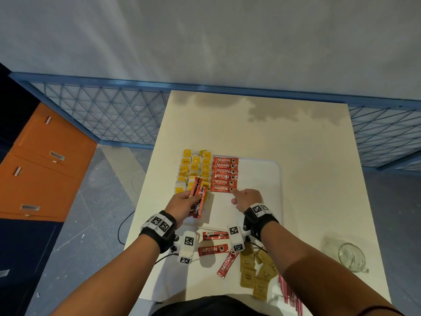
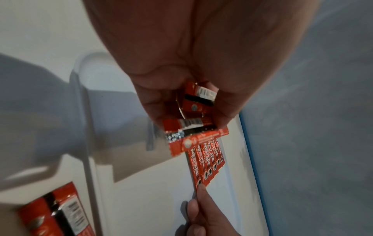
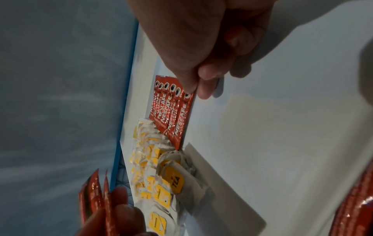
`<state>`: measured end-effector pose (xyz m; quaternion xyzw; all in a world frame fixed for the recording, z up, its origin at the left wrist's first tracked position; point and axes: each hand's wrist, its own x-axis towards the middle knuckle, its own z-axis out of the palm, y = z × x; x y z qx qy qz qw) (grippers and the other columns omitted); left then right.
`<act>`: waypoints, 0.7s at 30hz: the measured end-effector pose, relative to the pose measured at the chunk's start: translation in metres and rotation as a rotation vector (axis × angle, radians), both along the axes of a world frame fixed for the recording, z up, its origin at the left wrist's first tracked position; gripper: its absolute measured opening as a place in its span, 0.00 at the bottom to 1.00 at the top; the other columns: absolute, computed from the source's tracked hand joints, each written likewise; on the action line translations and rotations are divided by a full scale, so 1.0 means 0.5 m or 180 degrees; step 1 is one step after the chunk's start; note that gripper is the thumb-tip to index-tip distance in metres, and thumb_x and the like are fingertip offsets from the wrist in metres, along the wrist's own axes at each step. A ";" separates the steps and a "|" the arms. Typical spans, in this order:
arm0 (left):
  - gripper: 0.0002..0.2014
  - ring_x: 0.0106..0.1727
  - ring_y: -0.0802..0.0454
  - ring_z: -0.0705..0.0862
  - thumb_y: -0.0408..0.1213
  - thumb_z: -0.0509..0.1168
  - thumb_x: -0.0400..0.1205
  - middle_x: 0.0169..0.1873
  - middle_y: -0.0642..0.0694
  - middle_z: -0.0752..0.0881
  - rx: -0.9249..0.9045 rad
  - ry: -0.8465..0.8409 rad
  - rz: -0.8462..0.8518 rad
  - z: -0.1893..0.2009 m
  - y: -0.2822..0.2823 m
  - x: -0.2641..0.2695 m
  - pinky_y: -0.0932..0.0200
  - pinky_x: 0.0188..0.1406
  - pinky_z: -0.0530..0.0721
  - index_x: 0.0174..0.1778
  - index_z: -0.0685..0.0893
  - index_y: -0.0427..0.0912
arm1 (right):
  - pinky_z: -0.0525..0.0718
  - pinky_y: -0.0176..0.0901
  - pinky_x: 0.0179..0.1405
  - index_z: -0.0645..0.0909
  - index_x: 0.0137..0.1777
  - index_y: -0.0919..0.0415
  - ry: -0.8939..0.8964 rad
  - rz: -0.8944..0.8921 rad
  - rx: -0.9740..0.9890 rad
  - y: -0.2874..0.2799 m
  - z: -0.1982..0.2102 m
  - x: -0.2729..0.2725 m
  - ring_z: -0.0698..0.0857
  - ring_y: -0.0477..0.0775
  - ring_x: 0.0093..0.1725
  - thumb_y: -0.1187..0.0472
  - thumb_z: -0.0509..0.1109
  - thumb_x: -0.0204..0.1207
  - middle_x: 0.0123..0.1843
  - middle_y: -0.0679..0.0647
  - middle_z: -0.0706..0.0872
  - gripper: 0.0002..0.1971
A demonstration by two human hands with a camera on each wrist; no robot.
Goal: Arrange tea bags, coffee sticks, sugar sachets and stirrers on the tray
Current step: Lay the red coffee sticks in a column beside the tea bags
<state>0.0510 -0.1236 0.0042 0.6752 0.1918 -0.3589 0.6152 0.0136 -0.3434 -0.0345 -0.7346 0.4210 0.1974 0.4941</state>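
Note:
A white tray (image 1: 262, 179) lies mid-table. Yellow-tagged tea bags (image 1: 193, 167) fill its left side, and beside them is a neat row of red coffee sticks (image 1: 224, 175). My left hand (image 1: 193, 197) hovers over the near tea bags and grips a small bunch of coffee sticks (image 1: 198, 199), whose backs show in the left wrist view (image 2: 193, 127). My right hand (image 1: 234, 195) touches the right end of the nearest stick in the row (image 3: 171, 108) with its index fingertip (image 3: 188, 89). The thumb sits just beside it. Tea bags (image 3: 161, 183) lie nearer the camera.
Three loose coffee sticks (image 1: 211, 250) lie on the table in front of the tray. Brown sugar sachets (image 1: 257, 274) and red stirrers (image 1: 290, 297) sit near the front edge. A glass jug (image 1: 350, 256) stands at the right. The tray's right half is bare.

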 end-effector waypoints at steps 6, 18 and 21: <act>0.09 0.37 0.46 0.84 0.33 0.65 0.88 0.39 0.40 0.86 -0.0074 0.0034 -0.0120 -0.005 -0.002 -0.006 0.56 0.37 0.87 0.55 0.89 0.32 | 0.89 0.47 0.42 0.88 0.39 0.60 -0.0021 -0.0030 0.0039 -0.004 0.002 0.000 0.88 0.51 0.31 0.40 0.69 0.80 0.31 0.48 0.93 0.23; 0.11 0.26 0.54 0.74 0.36 0.67 0.87 0.34 0.41 0.83 -0.0161 0.0007 -0.0347 0.006 -0.016 -0.014 0.62 0.27 0.73 0.46 0.90 0.34 | 0.79 0.35 0.31 0.90 0.56 0.48 -0.1518 0.0953 0.0519 0.031 0.055 -0.016 0.83 0.43 0.32 0.62 0.71 0.82 0.43 0.43 0.88 0.10; 0.12 0.26 0.53 0.73 0.38 0.68 0.86 0.36 0.39 0.83 -0.0147 -0.0059 -0.0409 0.012 -0.019 -0.014 0.63 0.25 0.70 0.47 0.90 0.32 | 0.78 0.32 0.35 0.90 0.59 0.46 -0.1593 0.1455 0.0415 0.036 0.068 -0.014 0.82 0.35 0.32 0.62 0.71 0.81 0.48 0.43 0.90 0.13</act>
